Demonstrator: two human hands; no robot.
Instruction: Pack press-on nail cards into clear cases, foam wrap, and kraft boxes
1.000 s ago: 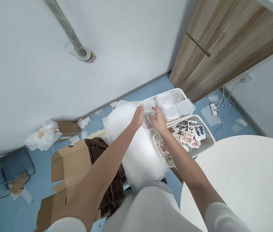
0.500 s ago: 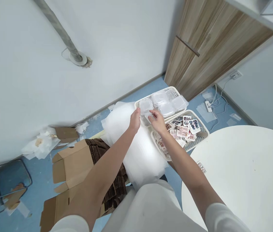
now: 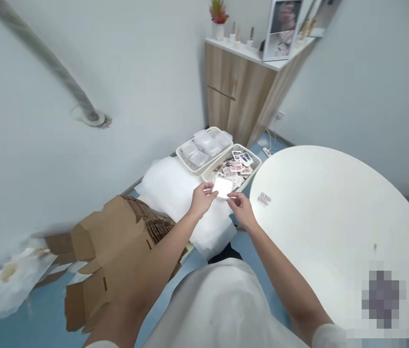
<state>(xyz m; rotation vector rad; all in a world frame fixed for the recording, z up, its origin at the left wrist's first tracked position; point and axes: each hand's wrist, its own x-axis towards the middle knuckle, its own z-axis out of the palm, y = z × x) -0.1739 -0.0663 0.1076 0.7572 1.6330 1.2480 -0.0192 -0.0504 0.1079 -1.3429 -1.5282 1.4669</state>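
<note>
Between my left hand and my right hand is a small square plastic box with rounded corners and a bright white top. My left fingers and thumb pinch its left side; my right fingers grip its lower right corner. Just beyond it stands a white basket of press-on nail cards, in pinks, browns and dark blues. Behind and left of that, a second white basket holds several clear, whitish plastic boxes. A set of press-on nails lies on the round table.
The white round table fills the right side. A large roll of white wrap lies below the baskets. Flattened cardboard boxes are stacked at left. A wood-grain cabinet stands in the corner.
My hands have moved from the basket of plastic boxes back towards me and now hold one box between them. The view has tilted up and turned right, showing more table and the cabinet top.
</note>
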